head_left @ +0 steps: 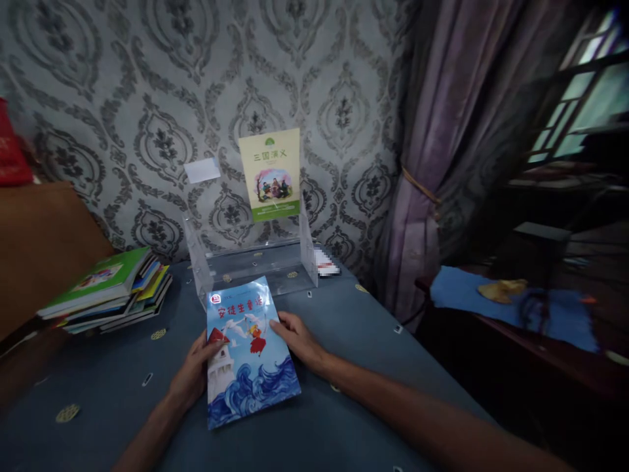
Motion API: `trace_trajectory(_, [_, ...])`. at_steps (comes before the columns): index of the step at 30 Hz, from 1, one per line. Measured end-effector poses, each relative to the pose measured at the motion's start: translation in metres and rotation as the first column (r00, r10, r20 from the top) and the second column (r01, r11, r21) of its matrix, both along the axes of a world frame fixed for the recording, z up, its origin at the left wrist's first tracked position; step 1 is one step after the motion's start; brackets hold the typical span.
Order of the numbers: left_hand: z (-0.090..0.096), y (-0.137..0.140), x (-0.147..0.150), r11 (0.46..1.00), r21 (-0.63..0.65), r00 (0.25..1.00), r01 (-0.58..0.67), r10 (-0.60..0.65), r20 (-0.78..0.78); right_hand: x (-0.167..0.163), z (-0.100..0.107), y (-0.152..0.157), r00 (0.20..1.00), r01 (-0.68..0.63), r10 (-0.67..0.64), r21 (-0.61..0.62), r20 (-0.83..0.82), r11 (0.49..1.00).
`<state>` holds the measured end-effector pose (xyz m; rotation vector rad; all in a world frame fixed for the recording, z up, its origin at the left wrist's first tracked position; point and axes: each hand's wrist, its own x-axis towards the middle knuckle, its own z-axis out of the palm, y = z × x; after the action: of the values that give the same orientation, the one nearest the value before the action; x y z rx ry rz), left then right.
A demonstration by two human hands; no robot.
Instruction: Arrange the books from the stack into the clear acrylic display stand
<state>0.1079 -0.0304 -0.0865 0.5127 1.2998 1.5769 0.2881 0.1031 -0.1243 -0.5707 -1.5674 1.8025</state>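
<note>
Blue book [253,377], one: gripped at its sides by left hand [194,368] and right hand [302,341]; clear rack [308,252], near back edge of bench [358,367].

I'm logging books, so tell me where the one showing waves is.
In the head view, the wave book is low, just left of centre, held between the left hand and right hand, in front of the clear stand.

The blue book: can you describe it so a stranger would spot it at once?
Find the table, then the clear rack by the wall. On its near side, the left hand and right hand hold the blue book. Unlike the green book atop the stack, it bears printed blue waves.
</note>
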Motion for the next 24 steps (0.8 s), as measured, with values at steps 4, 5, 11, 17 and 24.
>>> trace_trajectory(4, [0.004,0.002,0.003,0.999,-0.046,1.000,-0.022,0.022,-0.014,0.001,-0.001,0.000,0.999,0.038,-0.038,0.083,0.005,0.996])
trace_trajectory(5, [0.005,0.002,0.005,0.998,-0.059,0.999,-0.035,0.034,-0.020,0.001,-0.001,0.000,0.999,0.053,-0.054,0.098,0.006,0.994])
trace_trajectory(11, [0.017,0.010,0.021,0.992,-0.109,0.997,-0.067,0.063,-0.040,0.001,-0.002,0.004,0.991,0.133,-0.134,0.096,0.005,0.986])
trace_trajectory(17, [0.018,0.030,0.044,0.988,-0.141,0.996,-0.069,0.076,0.044,0.015,-0.007,0.008,0.965,0.260,-0.261,0.038,0.018,0.965])
trace_trajectory(24, [-0.013,0.062,0.057,1.000,0.002,1.000,-0.010,0.010,0.014,0.049,-0.014,0.009,0.930,0.363,-0.367,-0.087,-0.035,0.928])
